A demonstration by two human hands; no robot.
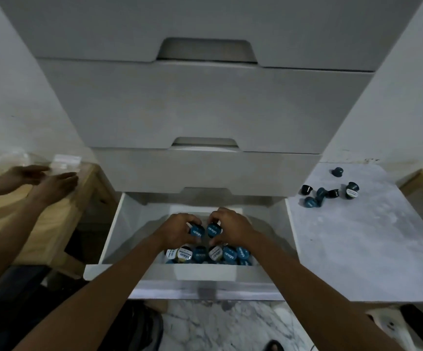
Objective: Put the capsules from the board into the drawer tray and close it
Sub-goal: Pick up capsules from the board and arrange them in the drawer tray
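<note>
**A:** what's held in the left hand (178, 233) and right hand (232, 228)?

**B:** a blue capsule (197, 231) is pinched in the left, a second capsule (214, 229) in the right, both over the open drawer (200, 273). Packed capsules (228, 254) are lined up at its front, and loose capsules (328, 193) are scattered on the board (357, 249) right of the drawer.

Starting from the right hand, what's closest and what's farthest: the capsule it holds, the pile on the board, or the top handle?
1. Capsule, pinched in the right hand, over the drawer.
2. Pile on the board, off to the right.
3. Top handle, high up above.
</note>
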